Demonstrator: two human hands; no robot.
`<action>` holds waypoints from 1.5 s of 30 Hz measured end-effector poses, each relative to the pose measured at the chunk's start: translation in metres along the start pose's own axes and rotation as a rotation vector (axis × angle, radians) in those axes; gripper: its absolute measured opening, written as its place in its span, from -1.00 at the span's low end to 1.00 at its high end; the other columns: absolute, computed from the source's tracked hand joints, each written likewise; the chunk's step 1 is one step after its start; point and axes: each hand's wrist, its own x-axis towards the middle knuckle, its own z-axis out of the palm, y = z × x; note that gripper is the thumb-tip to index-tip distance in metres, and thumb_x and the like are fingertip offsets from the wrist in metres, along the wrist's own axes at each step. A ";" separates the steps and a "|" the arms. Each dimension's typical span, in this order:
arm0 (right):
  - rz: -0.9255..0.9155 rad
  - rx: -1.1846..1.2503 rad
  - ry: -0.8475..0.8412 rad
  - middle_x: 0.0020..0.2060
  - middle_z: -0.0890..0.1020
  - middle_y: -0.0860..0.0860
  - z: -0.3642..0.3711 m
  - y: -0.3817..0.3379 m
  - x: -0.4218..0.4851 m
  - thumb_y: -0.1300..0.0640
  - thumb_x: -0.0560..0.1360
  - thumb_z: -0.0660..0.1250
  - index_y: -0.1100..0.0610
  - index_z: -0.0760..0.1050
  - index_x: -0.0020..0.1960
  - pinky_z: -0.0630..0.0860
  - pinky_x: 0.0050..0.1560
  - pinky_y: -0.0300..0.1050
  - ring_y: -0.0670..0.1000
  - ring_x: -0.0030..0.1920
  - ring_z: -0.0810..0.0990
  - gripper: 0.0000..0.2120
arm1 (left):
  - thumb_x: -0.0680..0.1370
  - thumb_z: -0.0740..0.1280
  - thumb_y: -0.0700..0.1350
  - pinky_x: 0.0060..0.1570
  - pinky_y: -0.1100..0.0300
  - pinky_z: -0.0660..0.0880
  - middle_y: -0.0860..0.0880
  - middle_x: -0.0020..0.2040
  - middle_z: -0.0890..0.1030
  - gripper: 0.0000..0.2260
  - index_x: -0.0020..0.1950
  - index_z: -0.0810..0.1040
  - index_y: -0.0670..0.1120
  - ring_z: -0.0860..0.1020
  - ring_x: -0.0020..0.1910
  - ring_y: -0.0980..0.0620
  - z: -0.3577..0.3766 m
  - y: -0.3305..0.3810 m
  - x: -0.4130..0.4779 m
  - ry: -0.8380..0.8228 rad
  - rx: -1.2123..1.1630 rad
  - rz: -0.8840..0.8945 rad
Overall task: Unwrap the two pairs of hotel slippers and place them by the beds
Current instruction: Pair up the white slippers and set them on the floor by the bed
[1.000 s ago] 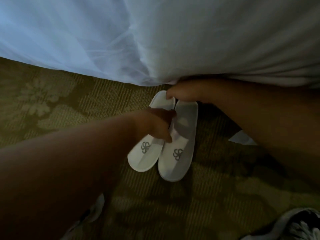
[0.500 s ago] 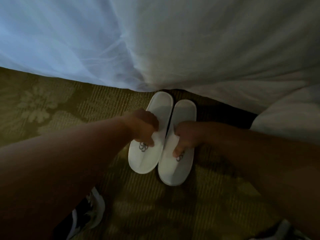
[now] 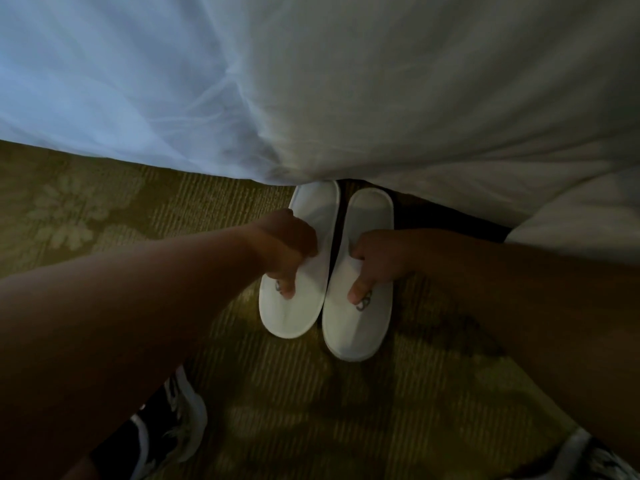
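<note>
Two white hotel slippers lie side by side on the carpet, heels just under the hanging bedsheet (image 3: 346,98). My left hand (image 3: 287,251) grips the strap of the left slipper (image 3: 294,313), thumb on top covering its grey logo. On the right slipper (image 3: 356,327) my right hand (image 3: 377,261) holds the strap the same way, thumb beside the logo. The toes of both slippers point toward me. No wrapping and no second pair are in view.
A green patterned carpet (image 3: 86,216) covers the floor. The white bed linen hangs across the whole top of the view. My black-and-white shoes show at the bottom left (image 3: 173,424) and the bottom right corner (image 3: 602,462).
My right hand came down from the slippers' heel end under the sheet to the right slipper's strap. The slippers now lie more parallel. The white scrap on the floor at right is out of sight.
</note>
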 end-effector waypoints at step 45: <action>0.043 0.155 0.543 0.51 0.29 0.04 -0.009 -0.071 -0.284 -0.21 0.43 0.39 0.01 0.19 0.53 0.31 0.40 -0.02 0.10 0.45 0.30 -0.22 | 0.60 0.13 0.11 0.25 -0.07 0.41 -0.08 0.36 0.46 -0.61 0.41 0.37 0.10 0.44 0.29 -0.13 -0.115 0.074 -0.225 0.341 -0.099 -0.211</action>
